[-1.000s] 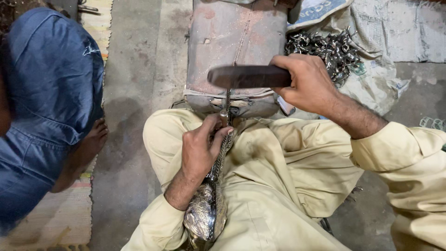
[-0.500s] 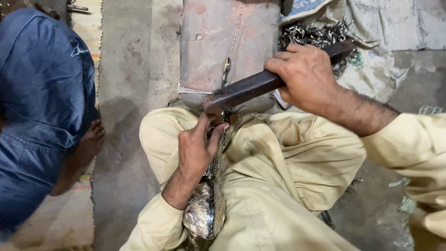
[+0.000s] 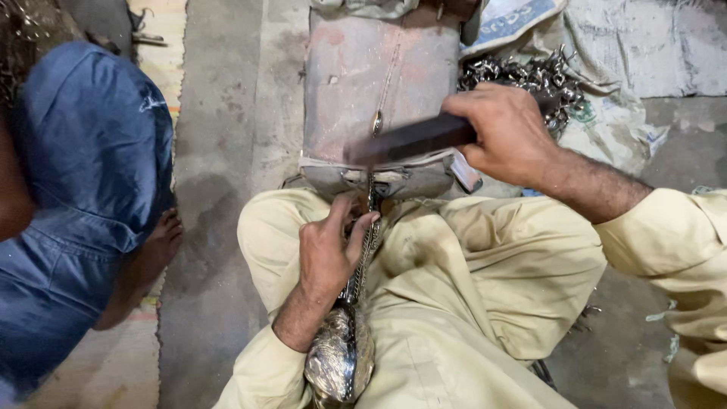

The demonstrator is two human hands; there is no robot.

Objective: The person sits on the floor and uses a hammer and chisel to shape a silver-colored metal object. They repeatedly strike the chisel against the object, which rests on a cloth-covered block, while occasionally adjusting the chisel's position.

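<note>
My left hand (image 3: 327,254) pinches a thin metal chain (image 3: 362,261) at the near edge of a worn metal block (image 3: 356,83). The chain runs down my lap into a shiny heap of chain (image 3: 341,360) by my wrist. One link (image 3: 376,121) of the chain lies up on the block. My right hand (image 3: 507,136) grips a dark flat bar (image 3: 413,140), held slantwise just above the block's near edge, over the link.
A pile of loose metal links (image 3: 530,76) lies on sacking at the back right. Another person in blue clothes (image 3: 83,189) sits at the left, one bare foot (image 3: 155,254) near my knee. Concrete floor (image 3: 227,113) lies between us.
The dark bar in my right hand has gone from level to slanted, its free end moving along the block's near edge. My left hand keeps its hold on the chain.
</note>
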